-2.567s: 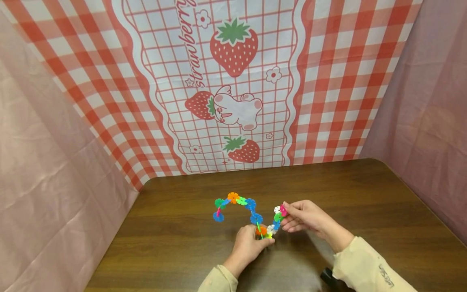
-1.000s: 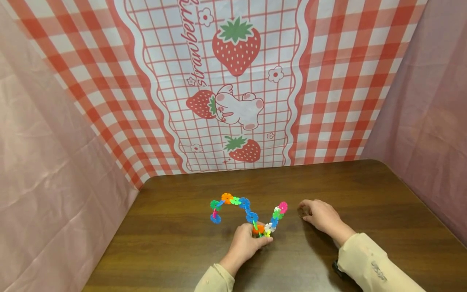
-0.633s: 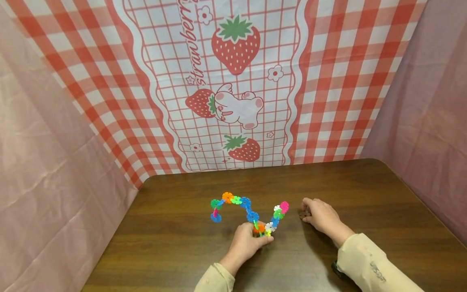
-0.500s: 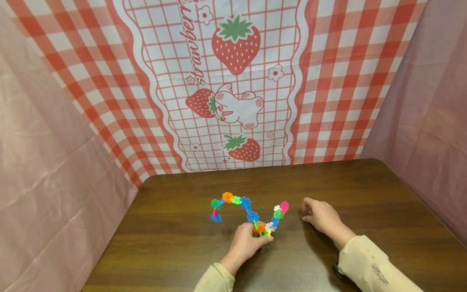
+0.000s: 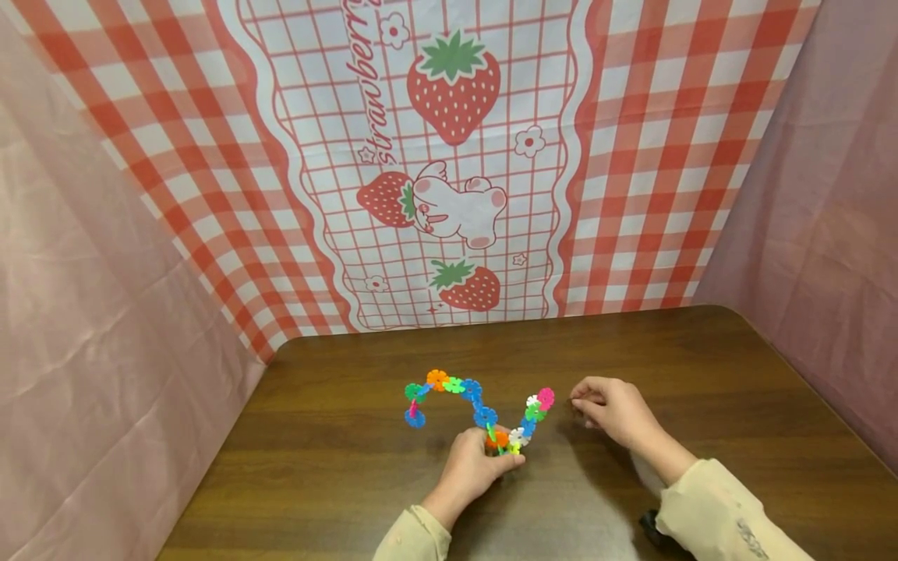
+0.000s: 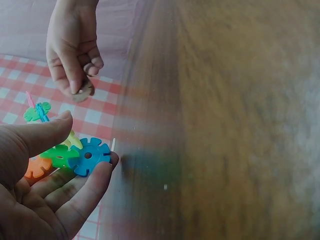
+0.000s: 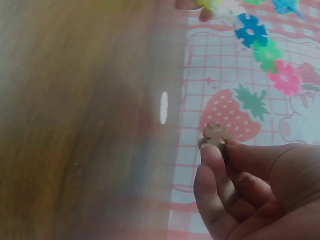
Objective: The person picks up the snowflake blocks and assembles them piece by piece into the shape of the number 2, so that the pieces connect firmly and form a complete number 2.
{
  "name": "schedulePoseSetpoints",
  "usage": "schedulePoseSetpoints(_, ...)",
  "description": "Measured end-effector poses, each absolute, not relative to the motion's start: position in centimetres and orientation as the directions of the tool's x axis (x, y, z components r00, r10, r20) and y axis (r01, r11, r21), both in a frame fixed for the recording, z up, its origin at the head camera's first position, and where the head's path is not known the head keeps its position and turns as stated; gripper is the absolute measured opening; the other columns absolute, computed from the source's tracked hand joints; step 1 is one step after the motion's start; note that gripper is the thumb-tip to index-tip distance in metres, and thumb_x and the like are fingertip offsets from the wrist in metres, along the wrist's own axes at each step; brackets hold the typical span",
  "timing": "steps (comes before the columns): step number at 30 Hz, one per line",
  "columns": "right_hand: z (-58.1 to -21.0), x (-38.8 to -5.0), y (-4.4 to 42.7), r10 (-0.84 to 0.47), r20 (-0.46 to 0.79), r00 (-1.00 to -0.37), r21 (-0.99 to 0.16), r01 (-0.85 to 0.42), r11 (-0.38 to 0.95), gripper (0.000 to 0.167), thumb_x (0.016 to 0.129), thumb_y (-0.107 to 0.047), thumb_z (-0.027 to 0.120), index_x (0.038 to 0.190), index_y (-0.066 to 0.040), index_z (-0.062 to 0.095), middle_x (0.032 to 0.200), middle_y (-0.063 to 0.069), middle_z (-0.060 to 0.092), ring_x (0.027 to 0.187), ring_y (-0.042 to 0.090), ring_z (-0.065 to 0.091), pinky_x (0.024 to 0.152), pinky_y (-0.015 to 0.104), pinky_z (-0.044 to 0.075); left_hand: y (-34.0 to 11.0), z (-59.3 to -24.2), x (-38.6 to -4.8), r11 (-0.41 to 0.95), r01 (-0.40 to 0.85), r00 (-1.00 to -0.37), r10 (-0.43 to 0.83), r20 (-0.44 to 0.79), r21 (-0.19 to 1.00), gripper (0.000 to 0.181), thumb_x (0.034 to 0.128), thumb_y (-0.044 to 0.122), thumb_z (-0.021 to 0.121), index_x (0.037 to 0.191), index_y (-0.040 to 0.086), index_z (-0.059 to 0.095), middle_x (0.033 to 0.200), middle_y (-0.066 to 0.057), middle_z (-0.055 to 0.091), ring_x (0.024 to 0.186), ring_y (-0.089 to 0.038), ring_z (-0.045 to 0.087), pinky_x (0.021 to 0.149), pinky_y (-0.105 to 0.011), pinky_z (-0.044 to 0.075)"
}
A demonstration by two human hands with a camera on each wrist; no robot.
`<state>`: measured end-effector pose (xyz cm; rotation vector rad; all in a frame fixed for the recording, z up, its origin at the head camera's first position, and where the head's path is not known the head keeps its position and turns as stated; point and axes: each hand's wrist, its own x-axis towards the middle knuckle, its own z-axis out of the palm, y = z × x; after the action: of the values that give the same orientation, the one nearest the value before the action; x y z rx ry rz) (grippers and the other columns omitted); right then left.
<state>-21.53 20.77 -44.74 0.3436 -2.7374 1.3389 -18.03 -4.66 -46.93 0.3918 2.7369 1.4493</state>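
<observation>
A curving chain of notched plastic snowflake discs (image 5: 485, 417), in blue, green, orange, white and pink, rises above the table in the head view. My left hand (image 5: 471, 466) holds it near its low middle, thumb on the near side. In the left wrist view the fingers lie under a blue disc (image 6: 89, 156) and a green one. To the right, apart from the chain, is my right hand (image 5: 620, 411). It pinches a brown snowflake disc (image 7: 215, 134) between thumb and fingers. The pink disc (image 5: 546, 399) at the chain's right end is the part nearest those fingertips.
Everything is over a brown wooden table (image 5: 316, 467). A strawberry-print checked cloth (image 5: 449, 234) hangs behind it, with pink curtains (image 5: 105, 312) at both sides. A black object (image 5: 654, 528) shows at the right sleeve.
My right hand left the pink end disc and moved right, to a brown disc by the tabletop. Now it has come slightly back left with that disc. The left hand has barely moved.
</observation>
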Motion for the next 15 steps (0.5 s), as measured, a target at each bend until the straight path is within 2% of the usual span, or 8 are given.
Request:
schedulePoseSetpoints(8,-43.5,-21.2,20.8,-0.147,0.135,-0.98,-0.862,-0.19,0.471,0.008,0.094,-0.006,0.063,0.095,0.0,0.058,0.077,0.016,0.069,0.062,0.029,0.066,0.056,0.037,0.056,-4.7,-46.9,-18.0,0.555,0.215,-0.968,0.233,0.098,0.804,0.03,0.0751,0.027,0.085,0.098,0.01,0.075,0.09,0.008,0.07,0.079,-0.005,0.057,0.069,-0.023,0.047)
schedulePoseSetpoints(15,-42.7,-20.9,20.6,-0.206,0.196,-0.959,-0.88,-0.264,0.395,0.016,0.098,-0.014,0.06,0.098,0.0,0.052,0.077,0.011,0.071,0.06,0.029,0.066,0.056,0.038,0.056,-4.7,-47.0,-17.9,0.551,0.23,-0.962,0.254,0.101,0.802,0.028,0.075,0.026,0.085,0.096,0.011,0.075,0.093,0.006,0.071,0.082,-0.007,0.059,0.07,-0.024,0.048)
